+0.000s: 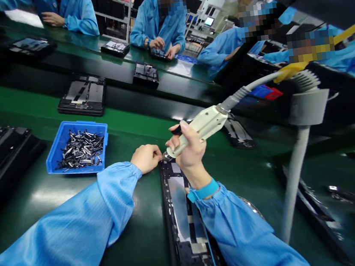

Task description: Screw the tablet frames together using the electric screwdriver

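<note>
While the right hand [189, 146] gripped a cream electric screwdriver [196, 130], its bit reached the black device frame [179, 201] at 12 o'clock; the left hand [146, 158] was curled shut beside it, any pinched item hidden.

bright overhead light | glare: green workbench [52, 196] well left of electric screwdriver [196, 130] | shadows: soft | focus: sharp | distortion: strong wide-angle bending toward edges

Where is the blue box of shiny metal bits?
In the head view, the blue plastic bin sits on the green workbench, just left of the person's left hand.
</note>
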`<control>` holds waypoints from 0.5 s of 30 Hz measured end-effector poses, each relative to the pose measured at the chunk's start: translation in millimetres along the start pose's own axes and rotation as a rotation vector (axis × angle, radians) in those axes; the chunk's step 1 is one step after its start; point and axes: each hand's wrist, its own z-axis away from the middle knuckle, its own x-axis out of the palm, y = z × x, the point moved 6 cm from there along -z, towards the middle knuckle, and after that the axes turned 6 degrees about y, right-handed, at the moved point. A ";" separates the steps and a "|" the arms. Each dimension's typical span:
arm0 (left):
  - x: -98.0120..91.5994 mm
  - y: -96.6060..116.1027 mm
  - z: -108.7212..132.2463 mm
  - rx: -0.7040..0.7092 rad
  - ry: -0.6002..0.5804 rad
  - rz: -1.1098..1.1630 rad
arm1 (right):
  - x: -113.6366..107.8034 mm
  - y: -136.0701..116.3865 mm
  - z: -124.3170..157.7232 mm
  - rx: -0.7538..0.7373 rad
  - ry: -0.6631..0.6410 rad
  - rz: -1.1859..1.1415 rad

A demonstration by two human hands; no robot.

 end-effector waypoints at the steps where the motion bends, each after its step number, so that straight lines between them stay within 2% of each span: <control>1: 0.1 0.1 0.2 -0.002 0.000 0.003 | 0.2 0.8 0.9 -0.002 -0.005 0.004; 9: -2.4 2.5 3.1 -0.009 0.002 0.007 | 5.1 2.6 5.8 0.025 -0.019 0.023; 15: -4.1 3.0 2.8 -0.013 -0.006 -0.016 | 4.7 7.6 4.9 0.050 0.020 0.006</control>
